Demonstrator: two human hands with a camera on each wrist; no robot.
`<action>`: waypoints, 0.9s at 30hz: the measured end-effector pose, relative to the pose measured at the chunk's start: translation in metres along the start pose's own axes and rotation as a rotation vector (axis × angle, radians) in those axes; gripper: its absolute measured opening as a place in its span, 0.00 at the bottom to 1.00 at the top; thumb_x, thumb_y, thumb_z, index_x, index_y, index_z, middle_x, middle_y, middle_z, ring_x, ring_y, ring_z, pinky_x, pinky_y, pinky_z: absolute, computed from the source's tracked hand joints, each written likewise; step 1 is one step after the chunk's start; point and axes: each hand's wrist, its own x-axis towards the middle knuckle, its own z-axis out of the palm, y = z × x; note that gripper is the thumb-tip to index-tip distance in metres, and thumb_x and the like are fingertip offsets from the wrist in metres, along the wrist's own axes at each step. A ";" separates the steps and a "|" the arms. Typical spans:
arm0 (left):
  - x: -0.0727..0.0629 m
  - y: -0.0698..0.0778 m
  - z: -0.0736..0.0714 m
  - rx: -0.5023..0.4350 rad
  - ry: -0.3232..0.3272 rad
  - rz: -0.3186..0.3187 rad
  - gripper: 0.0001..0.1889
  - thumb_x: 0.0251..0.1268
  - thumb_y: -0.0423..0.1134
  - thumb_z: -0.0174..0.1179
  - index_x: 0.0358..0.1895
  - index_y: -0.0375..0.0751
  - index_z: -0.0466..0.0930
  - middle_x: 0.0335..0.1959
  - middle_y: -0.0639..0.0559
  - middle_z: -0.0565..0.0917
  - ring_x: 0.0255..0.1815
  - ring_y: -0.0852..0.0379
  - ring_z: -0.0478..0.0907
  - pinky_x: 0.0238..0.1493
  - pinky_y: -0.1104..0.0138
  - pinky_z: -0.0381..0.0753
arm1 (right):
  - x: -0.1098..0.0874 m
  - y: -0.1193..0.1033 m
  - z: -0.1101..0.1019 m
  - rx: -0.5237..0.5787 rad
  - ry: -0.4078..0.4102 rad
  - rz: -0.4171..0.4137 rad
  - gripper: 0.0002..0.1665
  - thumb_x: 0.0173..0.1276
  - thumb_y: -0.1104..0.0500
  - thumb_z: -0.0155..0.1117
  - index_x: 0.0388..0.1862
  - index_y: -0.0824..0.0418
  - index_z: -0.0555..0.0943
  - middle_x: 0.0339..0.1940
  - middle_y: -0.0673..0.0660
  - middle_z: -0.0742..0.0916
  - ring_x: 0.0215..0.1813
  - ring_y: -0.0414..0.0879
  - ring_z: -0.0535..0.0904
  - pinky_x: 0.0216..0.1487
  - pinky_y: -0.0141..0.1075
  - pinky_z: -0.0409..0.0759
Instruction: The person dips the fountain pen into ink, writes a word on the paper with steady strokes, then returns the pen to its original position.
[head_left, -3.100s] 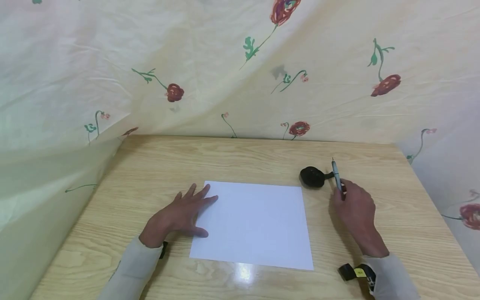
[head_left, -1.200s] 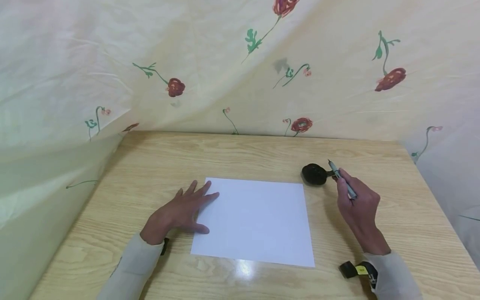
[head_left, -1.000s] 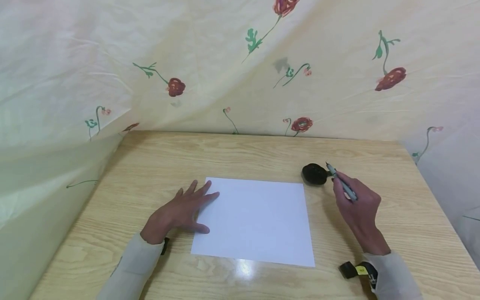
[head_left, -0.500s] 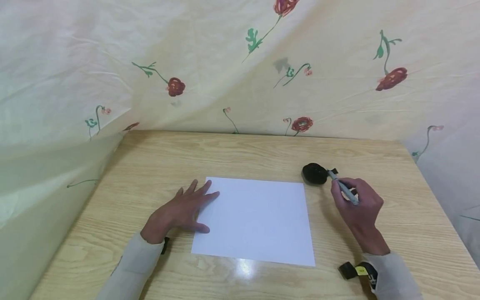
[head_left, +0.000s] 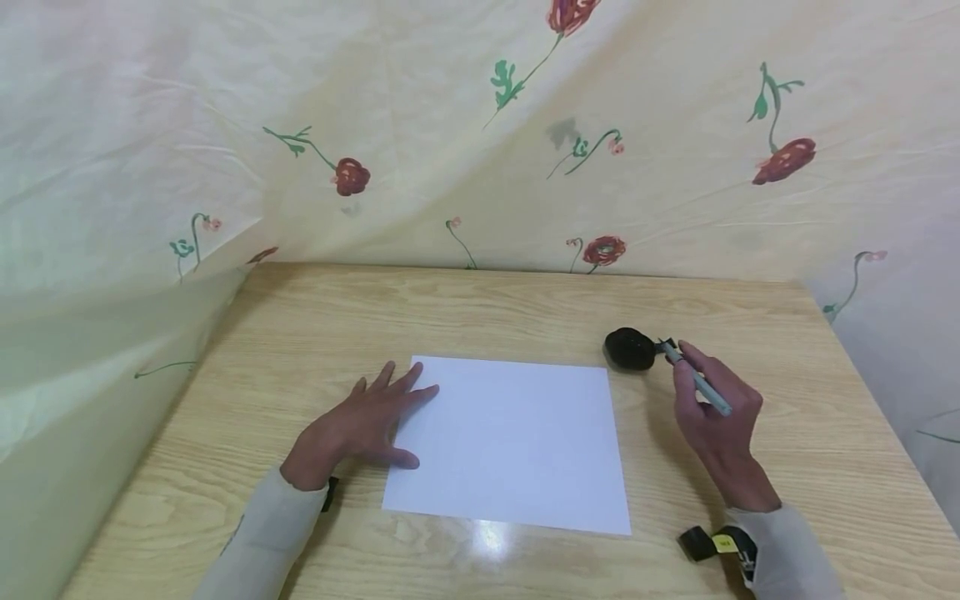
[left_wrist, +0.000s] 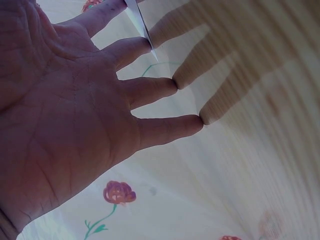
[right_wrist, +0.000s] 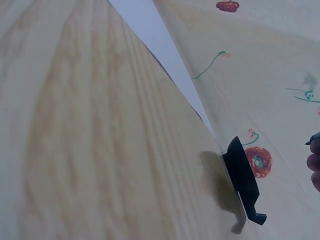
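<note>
Left hand point(head_left: 360, 429) lies spread, partly on the paper point(head_left: 517, 442) to its right, probably pinning it flat. Right hand point(head_left: 720, 425) pinches the pen point(head_left: 709, 392) aslant, likely for tip control; black object point(head_left: 630, 348) sits just ahead of that hand.

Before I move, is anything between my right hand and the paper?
Nothing visible: only tabletop lies between your right hand, holding the pen, and the paper. The black object sits near the paper's far right corner, beside that path.
</note>
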 end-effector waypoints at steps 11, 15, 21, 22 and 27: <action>-0.003 0.003 -0.003 -0.012 0.000 0.003 0.52 0.52 0.57 0.74 0.79 0.53 0.55 0.82 0.43 0.44 0.79 0.32 0.34 0.70 0.32 0.43 | 0.000 0.007 0.000 -0.046 -0.047 -0.011 0.11 0.53 0.62 0.71 0.33 0.68 0.88 0.28 0.60 0.90 0.25 0.35 0.79 0.33 0.18 0.70; -0.002 0.002 -0.003 -0.012 0.003 0.005 0.52 0.51 0.57 0.74 0.79 0.53 0.56 0.82 0.43 0.45 0.79 0.32 0.35 0.69 0.32 0.43 | -0.001 0.007 0.000 -0.051 -0.052 -0.003 0.11 0.52 0.61 0.71 0.31 0.69 0.87 0.26 0.60 0.89 0.23 0.36 0.77 0.30 0.16 0.68; -0.001 0.001 -0.002 -0.007 0.002 0.008 0.52 0.51 0.58 0.74 0.79 0.54 0.55 0.82 0.44 0.44 0.79 0.32 0.34 0.69 0.31 0.43 | -0.001 0.006 0.002 -0.067 -0.023 0.018 0.10 0.53 0.61 0.69 0.31 0.68 0.88 0.25 0.59 0.89 0.27 0.34 0.80 0.30 0.16 0.67; -0.001 0.001 -0.002 -0.006 0.001 0.010 0.52 0.51 0.58 0.74 0.79 0.54 0.55 0.82 0.44 0.44 0.79 0.32 0.34 0.69 0.31 0.43 | -0.001 0.005 0.002 -0.071 -0.018 0.020 0.10 0.53 0.61 0.69 0.32 0.67 0.89 0.25 0.59 0.89 0.28 0.33 0.80 0.31 0.16 0.67; -0.002 0.000 -0.002 -0.007 0.004 0.017 0.52 0.52 0.58 0.73 0.79 0.54 0.55 0.82 0.44 0.44 0.79 0.32 0.34 0.69 0.31 0.43 | 0.000 0.006 0.003 -0.069 -0.041 0.027 0.12 0.53 0.62 0.70 0.36 0.67 0.89 0.28 0.60 0.90 0.31 0.27 0.78 0.33 0.15 0.68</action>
